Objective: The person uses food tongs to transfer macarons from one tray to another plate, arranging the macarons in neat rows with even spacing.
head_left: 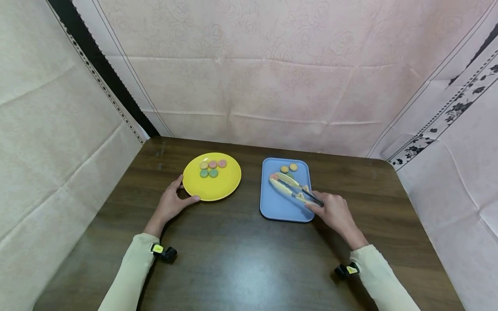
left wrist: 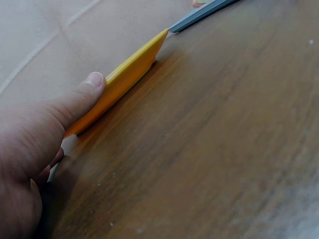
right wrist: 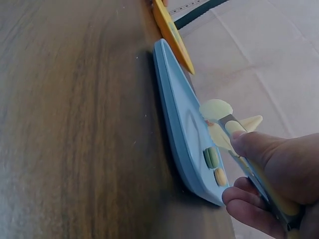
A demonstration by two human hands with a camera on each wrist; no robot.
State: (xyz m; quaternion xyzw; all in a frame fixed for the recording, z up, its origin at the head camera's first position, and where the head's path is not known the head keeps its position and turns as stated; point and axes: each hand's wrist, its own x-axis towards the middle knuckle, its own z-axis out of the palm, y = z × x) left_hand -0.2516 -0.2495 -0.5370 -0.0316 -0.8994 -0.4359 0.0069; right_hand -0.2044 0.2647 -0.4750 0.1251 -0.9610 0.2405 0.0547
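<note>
My right hand (head_left: pixel 333 209) has the tongs (head_left: pixel 288 179) — thumb on one arm, fingers curled round the other, grip fairly narrow. The pale tong heads sit over the blue tray (head_left: pixel 268 204), pointing up-left, a pink macaron (head_left: pixel 274 176) right at the tips, well forward of my fingers; can't tell if it's clamped or just touching. A green macaron (right wrist: pixel 211 157) is in the tray, just beside the tongs and partly hidden by them from the head view, with two yellow macarons (head_left: pixel 289 168) near the tray's far edge. My left hand (head_left: pixel 173 201) holds the yellow plate (head_left: pixel 212 188) by its rim, thumb on the near edge, fingers round the left side. On the plate, away from my fingers: one cream macaron (head_left: pixel 204 165) and two pink in a row, two green in front. Plate is left of the tray, the two apart, both flat on a dark brown wood-grain tabletop (head_left: pixel 249 250), glare near my side. Room: pale rose-patterned cloth (head_left: pixel 253 86) behind the table, more cloth both sides, black strip (head_left: pixel 113 71) at the left corner, floral border (head_left: pixel 451 113) at right — creases throughout.
</note>
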